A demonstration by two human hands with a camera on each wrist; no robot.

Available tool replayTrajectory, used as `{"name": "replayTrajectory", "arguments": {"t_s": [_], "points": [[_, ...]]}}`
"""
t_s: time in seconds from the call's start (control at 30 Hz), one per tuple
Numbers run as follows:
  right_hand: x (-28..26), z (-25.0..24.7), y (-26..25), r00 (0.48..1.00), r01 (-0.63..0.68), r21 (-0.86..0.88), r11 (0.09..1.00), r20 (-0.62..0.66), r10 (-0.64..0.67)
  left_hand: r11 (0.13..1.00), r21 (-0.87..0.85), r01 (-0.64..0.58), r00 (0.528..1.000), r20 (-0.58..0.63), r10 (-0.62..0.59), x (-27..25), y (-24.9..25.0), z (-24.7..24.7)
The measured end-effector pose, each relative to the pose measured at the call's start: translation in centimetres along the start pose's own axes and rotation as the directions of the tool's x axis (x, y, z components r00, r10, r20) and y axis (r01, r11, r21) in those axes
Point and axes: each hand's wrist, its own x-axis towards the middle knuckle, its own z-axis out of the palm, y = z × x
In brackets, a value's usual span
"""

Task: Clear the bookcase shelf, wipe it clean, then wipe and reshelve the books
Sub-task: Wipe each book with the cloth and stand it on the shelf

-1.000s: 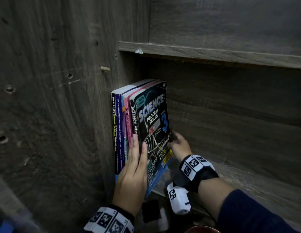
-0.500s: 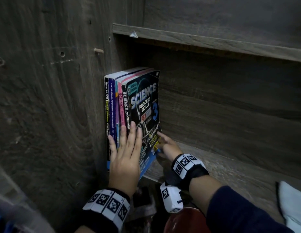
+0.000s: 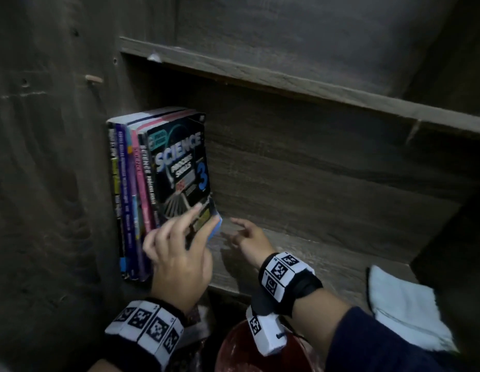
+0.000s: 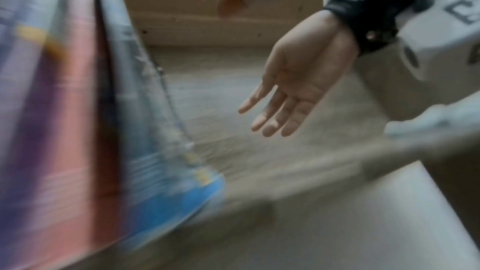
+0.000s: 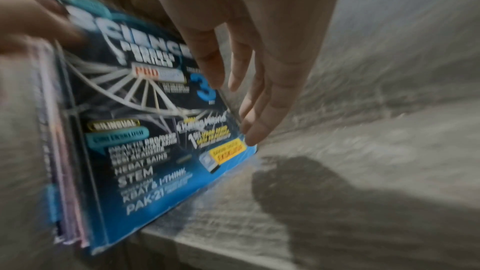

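Upright, books [image 3: 155, 189] spines outward against bookcase side, left hand [image 3: 179, 253] fingers resting on them, right hand [image 3: 249, 237] loose, empty.

Black wristbands [image 3: 300, 287] with white square-code tags; white camera block [image 3: 265, 334]; sleeve [image 3: 367, 342] apparently navy.

Books upright at left end of shelf.
Books [image 3: 142, 189]: a small row standing spine-out, pressed against the bookcase's left wall; spines run black-and-yellow, purple, pink, then black. Outermost is a black "SCIENCE Process Skills 3" book [image 3: 179, 173] with a blue band along its foot, front cover facing right and leaning slightly off vertical, lower corner lifted a little from the board. Shelf [image 3: 327, 261]: grey wood-grain, bare to the right of the row. Cloth [image 3: 410, 312]: white, folded, lying at the shelf's right front.
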Motion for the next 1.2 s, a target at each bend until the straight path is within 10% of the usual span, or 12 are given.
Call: {"name": "replayTrajectory", "arguments": {"t_s": [0.2,0.4,0.73,0.97,1.2], "points": [[-8.3,-8.0,-1.0,0.993,0.071,-0.113,0.991,-0.091,-0.081,0.937,-0.318,0.147,0.915,0.404,-0.007,2.3,4.5,1.9],[-22.0,-18.0,0.3,0.954,-0.032,-0.217,0.976,-0.297,-0.035,0.891,-0.444,0.094,0.829,0.531,0.177,3.0,13.3,2.0],[-47.5,-24.5,10.8,0.716,-0.312,0.053,0.949,-0.643,0.272,0.733,-0.679,0.033,0.605,0.598,0.527,0.2,32.2,-3.1],[-56.3,-24.4,23.0,0.492,-0.594,0.153,0.79,-0.708,0.507,0.691,-0.706,0.156,0.322,0.698,0.64,-9.7,43.4,-4.6],[-55.9,-23.6,30.1,0.392,-0.856,0.013,0.516,-0.634,0.667,0.847,-0.505,0.164,0.015,0.86,0.51,-21.0,46.4,-1.0]]}}
